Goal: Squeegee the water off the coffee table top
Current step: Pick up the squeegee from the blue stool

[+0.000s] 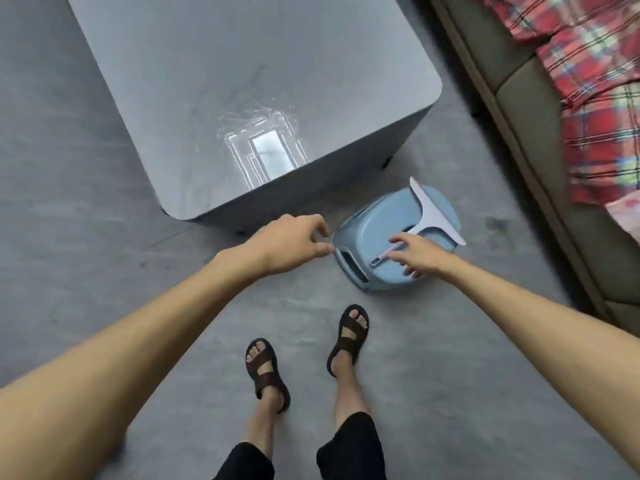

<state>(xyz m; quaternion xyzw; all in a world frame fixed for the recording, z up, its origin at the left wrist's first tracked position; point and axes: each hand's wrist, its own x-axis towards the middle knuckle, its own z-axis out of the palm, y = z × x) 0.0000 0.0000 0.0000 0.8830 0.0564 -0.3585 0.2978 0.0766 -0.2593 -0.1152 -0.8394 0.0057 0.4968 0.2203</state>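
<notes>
The grey surface (242, 64) fills the upper left and centre of the frame, and the water (259, 147) lies in a shiny pool close to its lower edge, with streaks spreading up from it. The squeegee (433, 213) is not on the surface. It lies on top of a pale blue plastic stool (363, 237) on the floor (86, 202), just below and right of the surface's lower right corner. Its blade points to the upper right and its handle runs down-left.

The right hand (415, 252) is over the handle with its fingers spread and nearly straight, touching the handle but not wrapped round it. The left hand (294, 240) has its fingers curled at the stool's left edge; whether it grips the rim cannot be told.

A sofa (519, 109) with a red plaid blanket (588, 81) runs down the right side of the frame, near the stool. Two feet in brown sandals (266, 372) stand on the floor at lower centre, just below the stool.
</notes>
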